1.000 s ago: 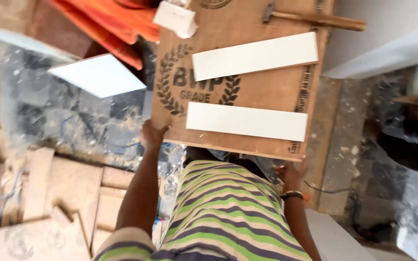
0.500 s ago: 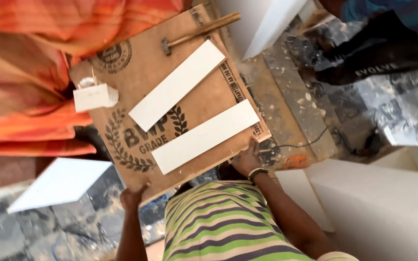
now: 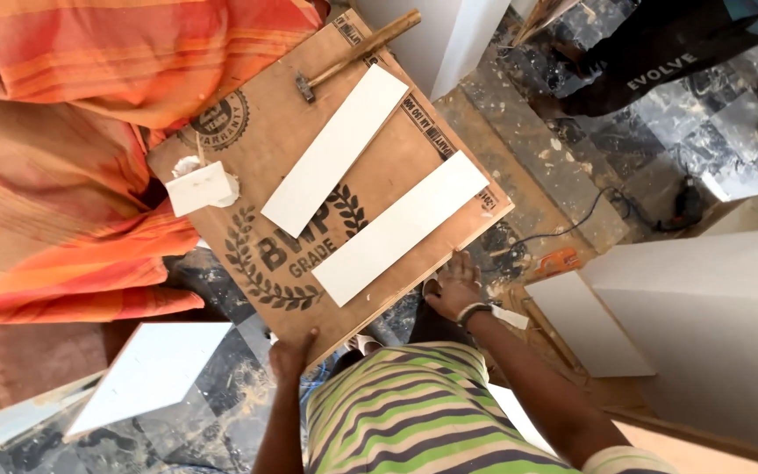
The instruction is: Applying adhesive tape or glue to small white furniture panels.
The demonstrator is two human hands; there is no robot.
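Note:
A brown plywood board (image 3: 256,149) with dark printed emblems lies tilted in front of me. My left hand (image 3: 294,355) grips its near corner edge, and my right hand (image 3: 454,285), with a band on the wrist, holds the near edge further right. Two long white strips lie side by side on the board, one (image 3: 335,151) further from me and one (image 3: 401,228) closer. A hammer (image 3: 357,54) with a wooden handle rests at the far edge. A small white block (image 3: 201,188) sits on the board's left side.
Orange striped cloth (image 3: 72,114) covers the left. White panels (image 3: 151,373) (image 3: 704,316) stand at the lower left and right. Another person's dark-clothed legs (image 3: 660,61) are at the top right. A black cable (image 3: 572,226) and an orange tool (image 3: 559,261) lie on the marbled floor.
The board has swung round from square-on to diagonal and now sits next to the orange cloth. Both hands have stayed on its near edge, and the strips and hammer rode along.

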